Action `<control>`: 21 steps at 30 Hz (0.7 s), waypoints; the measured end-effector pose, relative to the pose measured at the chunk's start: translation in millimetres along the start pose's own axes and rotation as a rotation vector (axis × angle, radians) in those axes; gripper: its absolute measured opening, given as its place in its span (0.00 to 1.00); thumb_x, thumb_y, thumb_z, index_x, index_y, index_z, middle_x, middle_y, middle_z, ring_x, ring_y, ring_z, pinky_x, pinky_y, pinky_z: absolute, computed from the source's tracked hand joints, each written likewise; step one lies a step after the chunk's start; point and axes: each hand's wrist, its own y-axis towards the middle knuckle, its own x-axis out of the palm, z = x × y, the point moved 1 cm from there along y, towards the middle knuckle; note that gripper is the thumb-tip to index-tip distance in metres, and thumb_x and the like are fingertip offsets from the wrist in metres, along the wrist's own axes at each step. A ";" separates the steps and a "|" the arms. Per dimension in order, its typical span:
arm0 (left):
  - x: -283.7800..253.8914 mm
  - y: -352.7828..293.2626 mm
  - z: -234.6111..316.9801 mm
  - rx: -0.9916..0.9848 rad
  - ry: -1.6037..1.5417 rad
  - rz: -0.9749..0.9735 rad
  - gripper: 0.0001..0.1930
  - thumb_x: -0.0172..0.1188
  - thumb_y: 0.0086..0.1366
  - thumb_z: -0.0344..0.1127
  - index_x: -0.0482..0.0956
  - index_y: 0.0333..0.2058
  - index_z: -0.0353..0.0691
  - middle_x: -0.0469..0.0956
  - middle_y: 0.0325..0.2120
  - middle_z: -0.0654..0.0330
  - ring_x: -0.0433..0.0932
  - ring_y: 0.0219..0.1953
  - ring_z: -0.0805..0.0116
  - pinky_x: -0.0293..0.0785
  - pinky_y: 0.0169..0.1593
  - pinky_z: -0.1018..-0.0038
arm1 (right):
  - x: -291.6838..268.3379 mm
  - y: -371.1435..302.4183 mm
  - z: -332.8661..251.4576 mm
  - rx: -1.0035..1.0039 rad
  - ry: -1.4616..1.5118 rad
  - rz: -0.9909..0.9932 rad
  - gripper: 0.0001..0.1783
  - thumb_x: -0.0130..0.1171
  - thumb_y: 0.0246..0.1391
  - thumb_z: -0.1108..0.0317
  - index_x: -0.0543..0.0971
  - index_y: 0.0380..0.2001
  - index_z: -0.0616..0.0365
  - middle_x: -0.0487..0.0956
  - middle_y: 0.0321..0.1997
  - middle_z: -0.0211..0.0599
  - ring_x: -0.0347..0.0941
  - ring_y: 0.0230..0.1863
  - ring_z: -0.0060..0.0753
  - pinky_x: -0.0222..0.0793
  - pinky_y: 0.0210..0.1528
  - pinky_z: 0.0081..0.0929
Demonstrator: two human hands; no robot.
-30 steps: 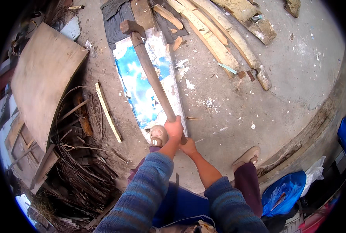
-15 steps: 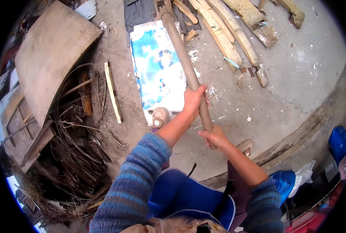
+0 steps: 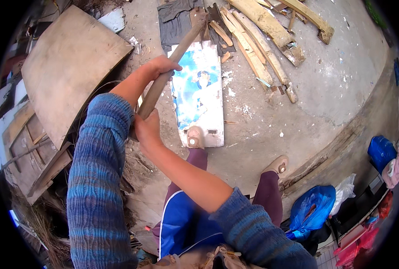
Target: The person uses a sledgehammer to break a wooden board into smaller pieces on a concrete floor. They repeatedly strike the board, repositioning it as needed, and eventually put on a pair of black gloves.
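Both my hands grip a long, thick wooden handle [image 3: 155, 92] that slants from lower left to far right. My left hand [image 3: 162, 67] wraps round its middle. My right hand [image 3: 148, 129] is closed round it near the lower end. At the far end the tool's head is dark and hard to make out, close to a dark cloth [image 3: 174, 22]. Beneath and beside the handle lies a worn blue-and-white board [image 3: 197, 98] on the ground. My shoe [image 3: 194, 136] presses on the near end of this board.
Long broken timbers [image 3: 257, 49] lie at the back right. A large brown sheet [image 3: 74, 67] leans over a heap of sticks and scrap at left. A blue plastic bag [image 3: 313, 208] is at lower right, beside a concrete ledge [image 3: 327, 154]. White chips dot the ground.
Both hands have moved left with the handle, the left hand now farther up it. The handle, earlier slanting to the far left, now slants to the far right. The view has shifted.
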 end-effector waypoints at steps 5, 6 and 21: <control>148.1 30.4 -86.8 -0.032 -0.343 0.200 0.16 0.58 0.42 0.28 0.69 0.31 0.25 0.72 0.21 0.53 0.72 0.17 0.64 0.70 0.18 0.72 | -217.9 10.4 86.2 -0.262 -0.870 0.328 0.18 0.52 0.38 0.75 0.63 0.36 0.63 0.69 0.17 0.37 0.62 0.07 0.24 0.58 0.08 0.23; 172.3 32.5 -96.0 -0.020 -0.604 0.170 0.13 0.57 0.42 0.27 0.69 0.28 0.27 0.71 0.19 0.55 0.70 0.16 0.66 0.68 0.18 0.72 | -255.6 4.5 83.8 -0.335 -1.012 0.356 0.17 0.53 0.38 0.73 0.66 0.36 0.61 0.72 0.18 0.42 0.68 0.12 0.32 0.64 0.15 0.29; -14.8 -307.3 220.1 1.579 -0.703 0.485 0.10 0.57 0.48 0.33 0.69 0.27 0.34 0.71 0.18 0.58 0.72 0.20 0.69 0.69 0.27 0.73 | 28.4 -32.2 -275.6 -1.383 -1.131 -0.077 0.10 0.60 0.39 0.72 0.71 0.26 0.62 0.73 0.19 0.29 0.67 0.18 0.18 0.64 0.21 0.17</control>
